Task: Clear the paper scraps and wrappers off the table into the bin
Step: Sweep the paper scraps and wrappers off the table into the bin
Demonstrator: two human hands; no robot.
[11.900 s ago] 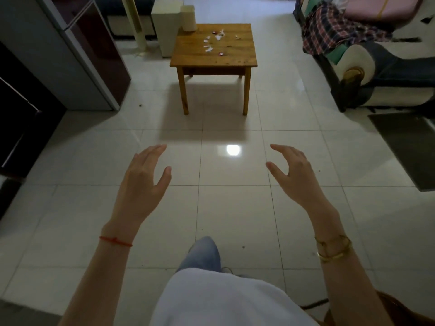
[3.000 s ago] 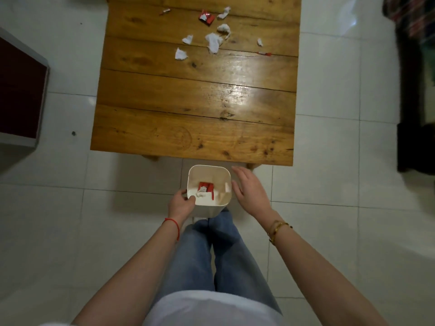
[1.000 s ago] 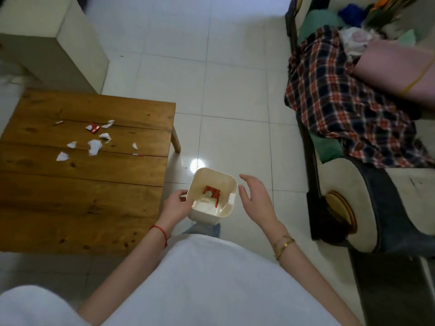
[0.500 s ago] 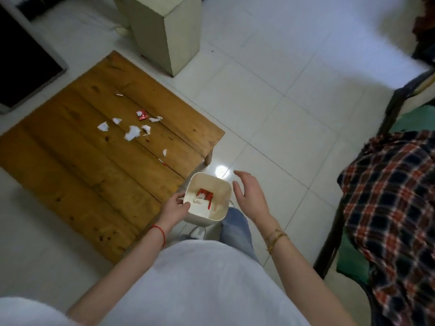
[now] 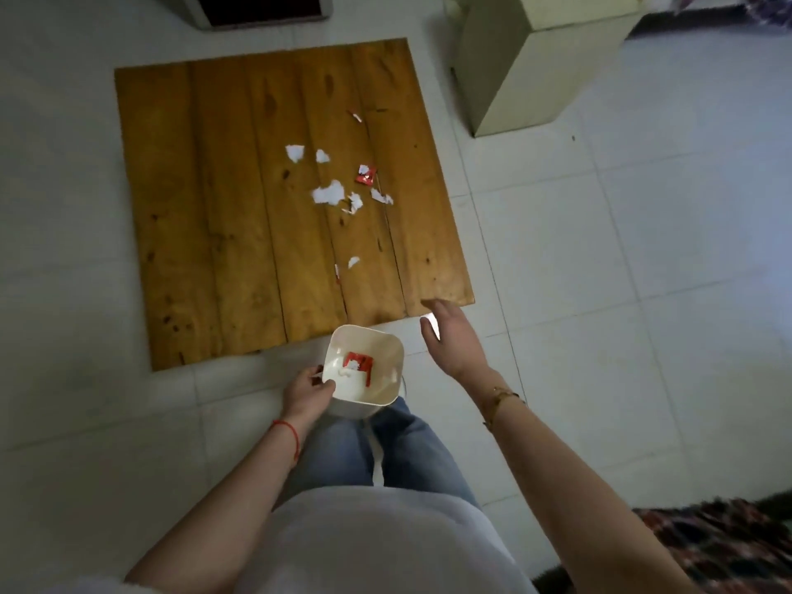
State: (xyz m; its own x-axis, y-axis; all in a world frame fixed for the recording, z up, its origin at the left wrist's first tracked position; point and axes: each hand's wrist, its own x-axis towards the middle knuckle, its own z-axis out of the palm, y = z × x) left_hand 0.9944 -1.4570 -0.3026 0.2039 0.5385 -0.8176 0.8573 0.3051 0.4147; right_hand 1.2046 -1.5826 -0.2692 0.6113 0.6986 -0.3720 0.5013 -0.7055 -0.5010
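Observation:
A small white bin hangs just off the near edge of the wooden table, with my left hand gripping its left rim. Inside it lie a red wrapper and some white paper. My right hand is open, fingers spread, beside the bin and reaching over the table's near right corner. On the table's right half lie several white paper scraps, a red wrapper, a small scrap closer to me, and a thin red-white strip further away.
A pale yellow box-shaped stand stands on the tiled floor beyond the table's far right corner. A dark cabinet is at the top edge. A plaid cloth shows at bottom right. My jeans-clad legs are below the bin.
I have walked around the table with the bin, so the scraps now lie straight ahead. My left hand still holds the bin; my right hand has lifted toward the table corner.

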